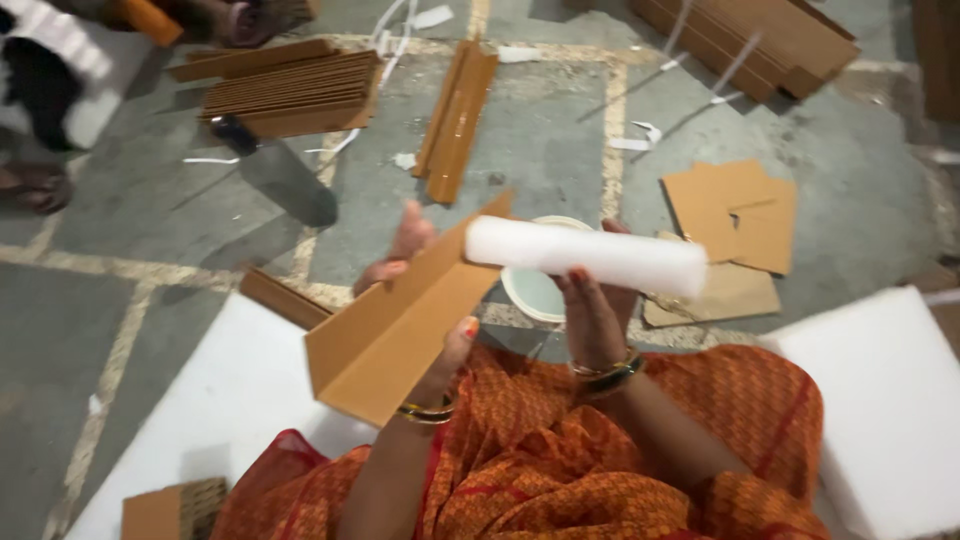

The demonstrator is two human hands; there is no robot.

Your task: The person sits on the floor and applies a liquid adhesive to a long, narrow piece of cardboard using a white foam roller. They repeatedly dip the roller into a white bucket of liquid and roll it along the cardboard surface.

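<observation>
Grey concrete floor [540, 130] stretches out below me, marked with pale painted lines and littered with scraps of white strip, and I'm sitting low over it with orange patterned cloth [560, 470] across my lap. My left hand [415, 290] has the folded cardboard angle piece [395, 320]: thumb pressed on the near face, fingers wrapped behind the ridge, a closed grip that keeps the long V tilted up and away from me, its open side turned toward my other hand. My right hand [592, 315] is closed around the white foam roll [590, 255], holding it from underneath, level and crosswise, so one end sits right at the upper tip of the cardboard; whether they touch I can't quite tell through the blur. Behind the roll, down on the floor, sits a round white bowl-like dish [535, 290], half hidden. White foam sheets [885, 400] lie either side of my knees, close enough to reach. Further out, flat cardboard cut-outs [735, 210] to the right, a stack of cardboard strips [290, 92] top left, and more folded angle pieces [455, 115] lying straight ahead. Someone else's foot [35, 185] shows at the far left edge.
</observation>
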